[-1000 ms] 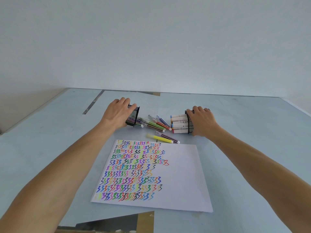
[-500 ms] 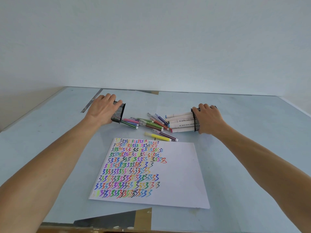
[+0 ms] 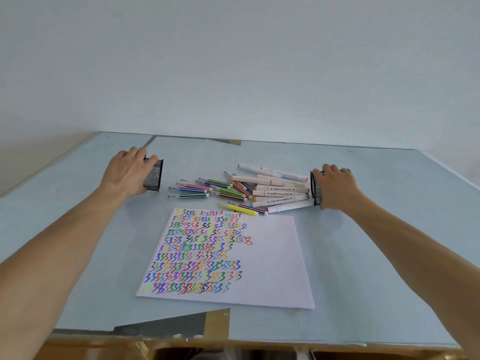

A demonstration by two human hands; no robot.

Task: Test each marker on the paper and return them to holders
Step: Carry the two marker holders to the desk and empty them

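Both holders [image 3: 153, 175] slid outward, mouths facing inward.

The left hand [image 3: 127, 175] is covering most of the left mesh holder [image 3: 153, 175], the right hand [image 3: 336, 189] is hiding the right mesh holder [image 3: 316, 188] behind its rim, and both forearms are running off the bottom corners.

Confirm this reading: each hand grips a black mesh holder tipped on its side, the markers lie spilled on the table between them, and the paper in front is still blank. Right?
Not quite: the paper is not blank. The head view shows rows of coloured squiggles covering its left part. The rest holds: the left hand and right hand each grip a tipped black mesh holder, with the markers spilled between them on the table.
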